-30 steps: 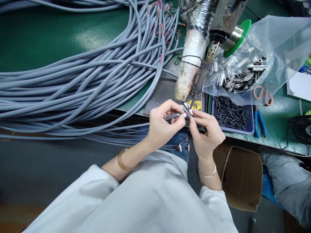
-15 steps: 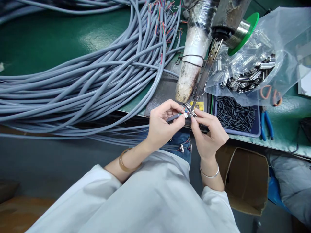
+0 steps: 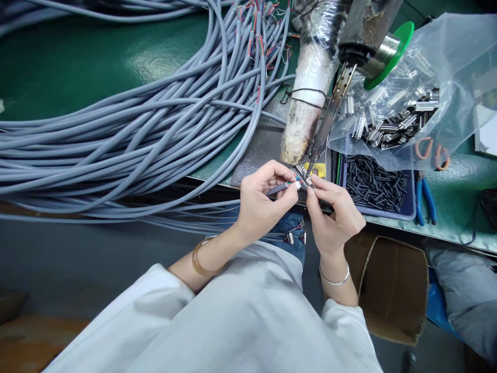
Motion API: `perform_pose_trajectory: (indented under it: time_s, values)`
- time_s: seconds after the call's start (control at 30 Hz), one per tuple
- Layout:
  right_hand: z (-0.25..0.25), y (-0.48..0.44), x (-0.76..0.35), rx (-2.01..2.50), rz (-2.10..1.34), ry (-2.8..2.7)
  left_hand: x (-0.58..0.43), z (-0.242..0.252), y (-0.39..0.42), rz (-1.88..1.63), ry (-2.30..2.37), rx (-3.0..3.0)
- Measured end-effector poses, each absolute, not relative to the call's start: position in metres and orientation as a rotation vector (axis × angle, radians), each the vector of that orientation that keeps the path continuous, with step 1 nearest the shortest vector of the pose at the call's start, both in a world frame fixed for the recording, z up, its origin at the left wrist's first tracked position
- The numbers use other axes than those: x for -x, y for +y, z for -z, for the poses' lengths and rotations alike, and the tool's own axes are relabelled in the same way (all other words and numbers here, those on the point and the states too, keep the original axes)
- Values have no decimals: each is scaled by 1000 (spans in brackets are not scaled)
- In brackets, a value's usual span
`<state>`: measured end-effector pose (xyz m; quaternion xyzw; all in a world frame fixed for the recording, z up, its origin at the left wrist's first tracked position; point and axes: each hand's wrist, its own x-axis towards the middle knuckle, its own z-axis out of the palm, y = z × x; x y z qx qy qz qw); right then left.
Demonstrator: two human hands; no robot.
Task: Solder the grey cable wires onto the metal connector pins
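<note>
Between finger and thumb, my left hand (image 3: 264, 199) pinches the end of a grey cable (image 3: 276, 189), its thin coloured wires fanned toward a metal multi-pin connector (image 3: 301, 174). My right hand (image 3: 334, 212) is closed on the connector's right end. The tip of a soldering iron (image 3: 325, 124), fixed above the bench, reaches down to the connector; whether it touches a pin is too small to tell. A white-wrapped tube (image 3: 305, 98) ends just behind my fingers. Finished-looking cable ends with connectors (image 3: 290, 238) hang over my lap.
A thick bundle of grey cables (image 3: 155, 140) covers the bench's left. To the right are a green solder spool (image 3: 407, 44), a plastic bag of connectors (image 3: 404, 122), a bin of black sleeves (image 3: 375, 184) and blue-handled pliers (image 3: 426, 199). A cardboard box (image 3: 396, 290) stands below.
My left hand has shifted very slightly right, toward the connector, with the cable end. My right hand keeps its hold on the connector, almost still.
</note>
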<state>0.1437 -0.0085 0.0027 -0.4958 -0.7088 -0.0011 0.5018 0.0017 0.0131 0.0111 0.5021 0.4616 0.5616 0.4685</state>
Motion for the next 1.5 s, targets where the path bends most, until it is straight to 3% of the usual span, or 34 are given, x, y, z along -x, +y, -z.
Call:
perform_pose_trajectory:
  time_s: [1.5]
  values:
    - [-20,-10,-143,1300,-17,-1688,-3,-22,14,-1327,1180,-1243]
